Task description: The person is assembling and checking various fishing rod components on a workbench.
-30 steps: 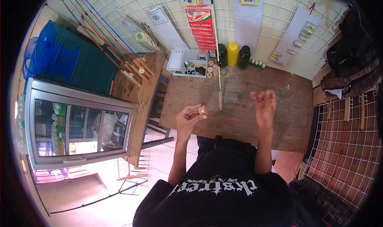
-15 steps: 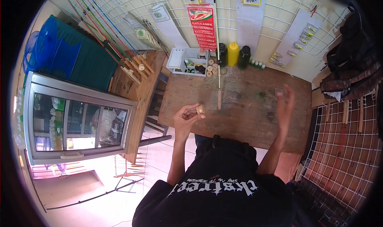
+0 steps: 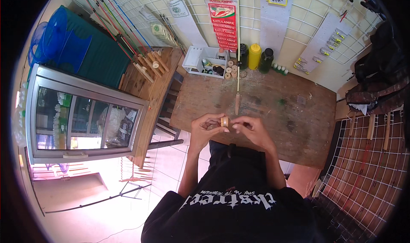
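Over the near edge of the wooden table, my left hand point(image 3: 206, 129) is closed around a small tan spool point(image 3: 224, 122), held between thumb and fingers with its rim upright. Just to its right is my right hand point(image 3: 253, 130), its thumb and fingertips pinched close to the spool; whatever lies between them is too small to make out. Beyond both hands a thin fishing rod point(image 3: 238, 87) rests with its handle on the table and its shaft running up toward the wall. A small clear packet point(image 3: 301, 99) lies on the right of the table.
At the table's back stand a white divided tray point(image 3: 194, 64), several wooden spools point(image 3: 230, 70), a yellow bottle point(image 3: 254, 57), dark bottles point(image 3: 266, 60) and small vials point(image 3: 279, 69). A glass-fronted cabinet point(image 3: 85, 115) is at the left. Wire racks point(image 3: 371, 157) line the right side.
My right hand has come from the right side of the table to the spool, its spread fingers now pinched. My left hand still holds the spool. The whole view has shifted slightly.
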The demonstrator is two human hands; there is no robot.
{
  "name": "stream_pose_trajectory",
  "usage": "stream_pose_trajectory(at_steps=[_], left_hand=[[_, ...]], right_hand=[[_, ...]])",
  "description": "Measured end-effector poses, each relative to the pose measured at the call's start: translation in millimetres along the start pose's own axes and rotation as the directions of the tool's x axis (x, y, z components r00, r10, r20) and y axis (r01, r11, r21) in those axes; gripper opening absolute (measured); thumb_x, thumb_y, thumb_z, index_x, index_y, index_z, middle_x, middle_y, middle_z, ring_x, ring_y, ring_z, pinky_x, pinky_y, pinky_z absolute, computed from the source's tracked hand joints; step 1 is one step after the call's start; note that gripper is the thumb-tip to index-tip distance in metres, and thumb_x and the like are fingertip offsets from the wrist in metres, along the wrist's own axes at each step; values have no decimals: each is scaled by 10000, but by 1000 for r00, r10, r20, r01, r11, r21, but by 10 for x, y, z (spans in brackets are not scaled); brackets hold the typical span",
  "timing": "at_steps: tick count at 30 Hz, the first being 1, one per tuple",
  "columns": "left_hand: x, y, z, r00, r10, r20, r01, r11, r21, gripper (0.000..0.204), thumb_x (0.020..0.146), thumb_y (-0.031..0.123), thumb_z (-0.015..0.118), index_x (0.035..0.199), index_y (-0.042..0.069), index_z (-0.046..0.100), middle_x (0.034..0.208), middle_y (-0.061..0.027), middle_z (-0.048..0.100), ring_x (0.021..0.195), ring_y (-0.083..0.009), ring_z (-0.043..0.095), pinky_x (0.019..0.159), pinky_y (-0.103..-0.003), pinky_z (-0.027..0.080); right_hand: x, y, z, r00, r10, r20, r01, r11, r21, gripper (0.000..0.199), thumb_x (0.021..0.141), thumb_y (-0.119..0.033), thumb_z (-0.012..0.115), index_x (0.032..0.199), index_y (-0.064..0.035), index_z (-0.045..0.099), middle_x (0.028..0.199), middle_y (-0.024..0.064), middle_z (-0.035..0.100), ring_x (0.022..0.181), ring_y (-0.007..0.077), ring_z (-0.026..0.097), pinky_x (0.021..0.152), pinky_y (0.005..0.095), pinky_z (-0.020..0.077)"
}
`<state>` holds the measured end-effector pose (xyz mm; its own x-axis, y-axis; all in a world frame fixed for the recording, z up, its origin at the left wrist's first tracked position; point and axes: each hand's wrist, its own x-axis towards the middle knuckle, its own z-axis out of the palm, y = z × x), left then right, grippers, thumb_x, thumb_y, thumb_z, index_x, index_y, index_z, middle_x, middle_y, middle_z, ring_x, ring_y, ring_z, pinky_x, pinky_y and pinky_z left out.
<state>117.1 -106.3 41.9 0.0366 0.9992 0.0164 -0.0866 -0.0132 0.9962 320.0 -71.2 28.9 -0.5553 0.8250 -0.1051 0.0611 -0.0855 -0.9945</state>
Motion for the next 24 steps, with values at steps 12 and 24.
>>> stream_pose_trajectory(at_steps=[12, 24], left_hand=[[46, -40, -71, 992, 11, -122, -13, 1000, -16, 424, 676, -115, 738, 1073, -43, 610, 946, -114, 666, 841, -148, 642, 764, -254, 527], [50, -23, 112, 994, -103, -34, 86, 940, -329, 283, 839, 32, 653, 1109, -37, 602, 997, -105, 642, 938, -197, 629, 819, -299, 511]], right_hand=[[-282, 154, -667, 699, -268, -663, 80, 951, -299, 115, 886, -95, 580, 881, -1, 646, 819, 84, 623, 736, 135, 558, 699, 253, 429], [-297, 195, -511, 692, -356, -628, -120, 801, -587, 320, 867, -109, 584, 1187, -114, 597, 1274, 152, 500, 1209, 300, 461, 1047, 399, 316]])
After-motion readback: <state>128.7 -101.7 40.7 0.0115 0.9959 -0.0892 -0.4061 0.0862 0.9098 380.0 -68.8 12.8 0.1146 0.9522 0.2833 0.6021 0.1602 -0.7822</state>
